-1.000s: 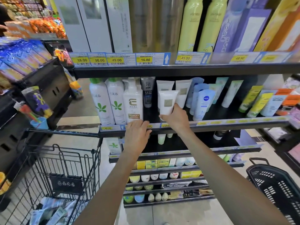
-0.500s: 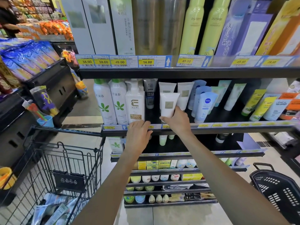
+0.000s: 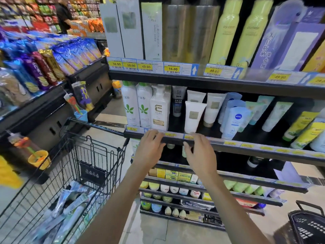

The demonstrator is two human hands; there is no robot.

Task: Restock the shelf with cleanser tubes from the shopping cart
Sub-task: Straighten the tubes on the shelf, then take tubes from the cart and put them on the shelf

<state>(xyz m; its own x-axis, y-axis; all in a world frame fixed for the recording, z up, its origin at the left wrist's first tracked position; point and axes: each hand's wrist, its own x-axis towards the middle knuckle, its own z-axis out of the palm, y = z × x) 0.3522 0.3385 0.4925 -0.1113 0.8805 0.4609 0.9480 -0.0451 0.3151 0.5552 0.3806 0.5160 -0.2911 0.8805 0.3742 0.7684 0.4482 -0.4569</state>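
A white cleanser tube [image 3: 193,115] stands cap-down at the front of the black shelf [image 3: 246,147], with two like tubes behind it. Just below it my right hand [image 3: 199,154] hovers at the shelf edge, fingers relaxed and holding nothing. My left hand [image 3: 149,148] rests with its fingertips on the shelf's front rail, under a white pump bottle [image 3: 159,111]. At lower left the black wire shopping cart [image 3: 91,166] holds several tubes in clear wrappers [image 3: 70,206].
Tall boxes and spray cans fill the shelf above. Blue and green tubes stand to the right of the white ones. A snack display [image 3: 44,67] lines the left aisle. A black basket [image 3: 307,224] sits on the floor at lower right. A person [image 3: 63,14] stands far off.
My right hand has let go of the white tube and dropped back below the shelf edge. The tube now stands alone. My view has shifted left and down.
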